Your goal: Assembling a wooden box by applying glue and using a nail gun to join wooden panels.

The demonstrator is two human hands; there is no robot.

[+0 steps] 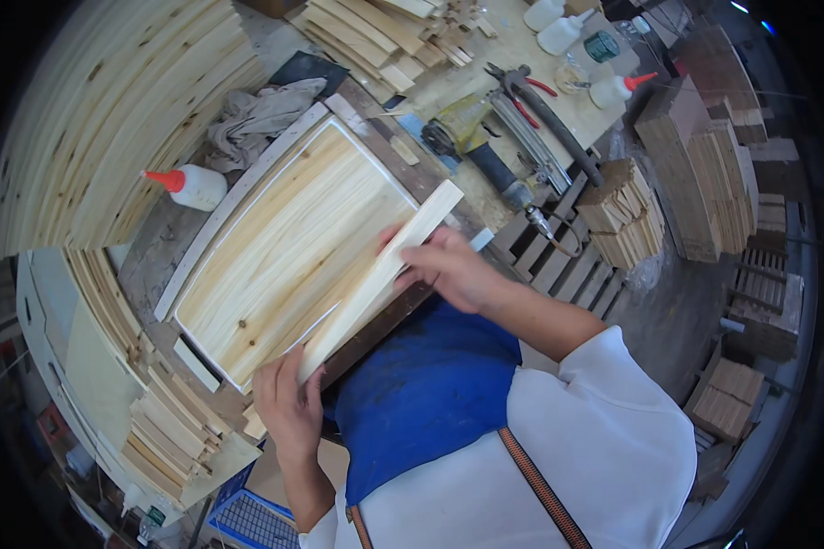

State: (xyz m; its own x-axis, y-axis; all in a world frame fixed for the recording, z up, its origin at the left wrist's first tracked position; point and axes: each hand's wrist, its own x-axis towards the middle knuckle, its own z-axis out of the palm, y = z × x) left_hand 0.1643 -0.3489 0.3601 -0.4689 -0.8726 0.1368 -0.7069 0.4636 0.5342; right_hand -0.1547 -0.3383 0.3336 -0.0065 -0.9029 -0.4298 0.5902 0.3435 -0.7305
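Note:
A pale wooden strip (pixel 375 285) runs slantwise along the near edge of a flat wooden panel (pixel 288 233). White glue lines the panel's edges. My left hand (pixel 287 401) grips the strip's lower left end, with the thumb on one side and fingers on the other. Farther up, my right hand (pixel 447 268) pinches it near its upper right end; some of those fingertips are hidden behind the wood. A long wooden rail (pixel 238 201) lies along the panel's far left side. Beyond that rail lies a glue bottle (pixel 197 188) with a red nozzle.
A crumpled grey cloth (pixel 261 123) lies behind the panel. Stacked boards (pixel 124 119) fill the far left, and loose strips (pixel 160 439) lie at near left. Right of the panel are a yellow-and-black power tool (pixel 471 137) with a hose, a hammer (pixel 558 123) and pliers (pixel 526 84).

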